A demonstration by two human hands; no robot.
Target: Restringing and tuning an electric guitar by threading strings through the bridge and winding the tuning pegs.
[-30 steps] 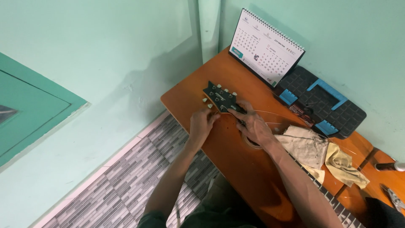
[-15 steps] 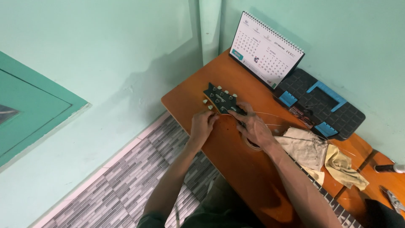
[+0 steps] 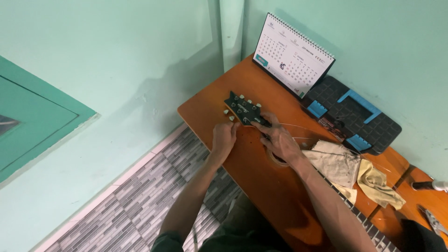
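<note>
I see the left hand pinching a tuning peg on the guitar headstock — the right hand grips the neck; a string hangs loose, stringing unfinished.

The guitar headstock lies on the table ahead of me, my left hand at its near edge, my right hand on the neck. Behind stands a desk calendar; rags lie right of my right hand.
</note>
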